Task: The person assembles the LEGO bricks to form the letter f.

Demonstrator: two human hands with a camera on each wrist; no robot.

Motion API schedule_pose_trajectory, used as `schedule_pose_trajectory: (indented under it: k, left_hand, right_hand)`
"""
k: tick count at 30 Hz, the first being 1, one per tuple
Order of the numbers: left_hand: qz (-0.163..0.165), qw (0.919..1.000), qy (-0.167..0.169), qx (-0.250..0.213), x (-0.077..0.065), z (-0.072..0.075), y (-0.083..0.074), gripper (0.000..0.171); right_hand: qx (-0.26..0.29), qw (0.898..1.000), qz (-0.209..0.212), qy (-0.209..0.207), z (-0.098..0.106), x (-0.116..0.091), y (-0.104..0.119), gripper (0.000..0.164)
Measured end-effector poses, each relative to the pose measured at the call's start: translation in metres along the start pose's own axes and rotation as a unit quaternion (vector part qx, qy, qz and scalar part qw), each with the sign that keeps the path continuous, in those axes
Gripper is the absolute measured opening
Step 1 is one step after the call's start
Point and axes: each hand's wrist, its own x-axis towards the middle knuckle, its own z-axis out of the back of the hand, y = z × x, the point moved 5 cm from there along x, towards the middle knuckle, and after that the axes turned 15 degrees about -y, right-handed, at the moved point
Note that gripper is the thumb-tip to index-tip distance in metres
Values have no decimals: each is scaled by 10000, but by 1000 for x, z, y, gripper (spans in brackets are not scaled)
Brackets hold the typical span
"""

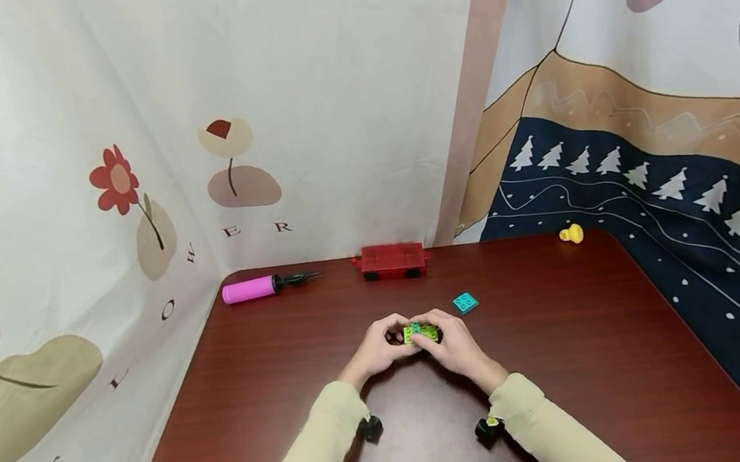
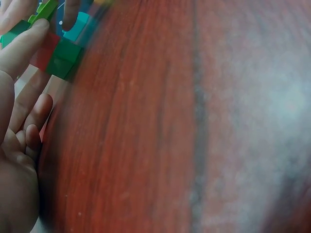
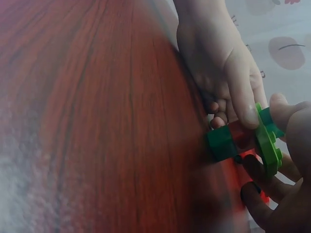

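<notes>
Both hands hold one small stack of toy bricks between them, above the middle of the table. The stack has a lime-green studded plate (image 1: 429,333), a small green brick (image 1: 416,326) on its studs, and a red brick (image 3: 241,135) and a dark green brick (image 3: 220,143) under it. My left hand (image 1: 378,348) grips the stack from the left, its thumb along the plate's edge. My right hand (image 1: 454,346) holds the other side, thumb at the small green brick and fingers beneath the plate. Just beyond the right hand lies a turquoise studded plate (image 1: 465,303).
At the back edge stands a red toy wagon base (image 1: 392,260) with black wheels. A pink hand pump (image 1: 249,289) with a black nozzle lies back left, and a yellow knob-shaped piece (image 1: 571,234) back right. Printed cloth (image 1: 345,101) hangs behind the dark red table (image 1: 228,419).
</notes>
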Motion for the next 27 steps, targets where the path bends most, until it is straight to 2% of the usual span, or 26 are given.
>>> schedule_pose_trajectory:
  k: [10,15,16,18,22,27]
  left_hand:
    - [-64,9999,-124,1,-4,-5,3,31]
    - [-99,9999,-65,-114,-12,-2,-21,29]
    - [-100,9998,-62,-134,-11,-1,-21,29]
    - [-109,9998,-72,-148,-10,-1,-18,30]
    - [-35,10000,-58,-38,-3,-3,2,31]
    - [-13,10000,-46,45,0,-1,3,30]
  right_hand:
    - [-13,10000,82,6,-2,-5,-2,27]
    - [-9,10000,63,21,-2,-9,-2,27]
    - [-7,10000,69,16,-2,-9,-3,27]
    - [-20,10000,94,-2,-2,-8,-3,27]
    - [-63,9998,176,-53,-2,-5,-2,27]
    - [-35,9997,222,-112,-3,-2,0,27]
